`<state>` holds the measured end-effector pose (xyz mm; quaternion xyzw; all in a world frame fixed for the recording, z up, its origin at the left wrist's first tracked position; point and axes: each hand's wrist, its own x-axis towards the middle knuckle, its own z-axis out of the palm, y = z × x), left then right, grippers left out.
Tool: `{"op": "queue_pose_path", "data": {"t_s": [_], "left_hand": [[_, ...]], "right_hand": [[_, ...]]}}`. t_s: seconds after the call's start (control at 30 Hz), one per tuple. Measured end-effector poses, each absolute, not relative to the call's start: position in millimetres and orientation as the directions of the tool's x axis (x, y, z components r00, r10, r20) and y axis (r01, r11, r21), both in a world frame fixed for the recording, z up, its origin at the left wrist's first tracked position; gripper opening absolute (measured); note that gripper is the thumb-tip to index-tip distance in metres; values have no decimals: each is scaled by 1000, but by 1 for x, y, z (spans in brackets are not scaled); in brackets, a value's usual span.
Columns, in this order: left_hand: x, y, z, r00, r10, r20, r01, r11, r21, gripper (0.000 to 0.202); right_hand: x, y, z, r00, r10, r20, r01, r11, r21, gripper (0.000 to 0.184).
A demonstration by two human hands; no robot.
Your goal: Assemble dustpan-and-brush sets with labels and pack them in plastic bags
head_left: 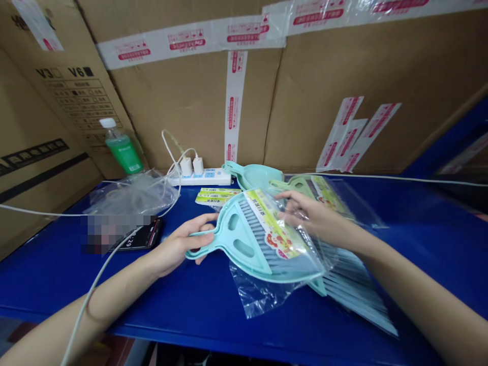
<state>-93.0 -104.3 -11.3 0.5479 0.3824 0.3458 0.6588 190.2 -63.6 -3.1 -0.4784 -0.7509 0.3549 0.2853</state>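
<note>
"Two grips attended one aqua dustpan-and-brush set (259, 239). Where was it?"

"Over the middle of the surface (183, 305), its handle (211, 247) pointing to the left edge. The left grip (185, 241) was wrapped around that handle, thumb on top, likely because the narrow part suited a one-handed hold."

"And the right grip (305, 212)?"

"Its bent fingers were at the printed card (272, 221) and clear bag (251, 295), perhaps to steady the wider end. I couldn't tell whether they pinched the film."

"What lay nearby?"

"Pale bristles (354, 290) stretched from the set towards the front right corner. Behind it, nearer the back edge, were yellow-green cards (215, 195) and a second aqua dustpan (263, 175)."

"Farther out?"

"A power strip (213, 177) sat along the back edge, probably to keep its plugs (186, 166) out of the way. Towards the left edge were a phone (147, 238), crumpled plastic (129, 195) and a green bottle (125, 152)."
</note>
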Motion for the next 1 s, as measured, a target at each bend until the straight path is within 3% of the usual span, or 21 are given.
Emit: {"op": "queue_pose_path", "data": {"t_s": [0.17, 0.27, 0.43, 0.57, 0.67, 0.8, 0.9, 1.0], "left_hand": [[-95, -104, -12, 476, 868, -144, 6, 160, 987, 54], [-96, -104, -13, 468, 866, -176, 46, 175, 984, 56], [-95, -105, -12, 487, 854, -180, 60, 173, 983, 50], [-95, -106, -13, 513, 836, -193, 73, 182, 981, 49], [-96, -106, -15, 537, 816, -216, 106, 189, 976, 51], [-98, -105, -16, 541, 803, -250, 225, 148, 963, 52], [-100, -105, -17, 536, 816, -216, 322, 39, 946, 47], [-101, -105, -19, 562, 811, -164, 396, -89, 914, 42]], "right_hand": [[191, -64, -8, -450, 891, -62, 547, 221, -807, 49], [193, -62, -6, -460, 884, -78, 538, 208, -817, 47], [201, -63, 5, -412, 908, 79, 631, 347, -693, 34], [205, -64, 17, -219, 917, 333, 759, 374, -533, 33], [196, -62, 29, -206, 871, 445, 782, 420, -460, 33], [158, -48, 43, -350, 873, 341, 788, 471, -396, 28], [120, -29, 42, -485, 845, 223, 793, 533, -296, 23], [87, -8, 31, -522, 827, 207, 786, 561, -259, 20]]}}
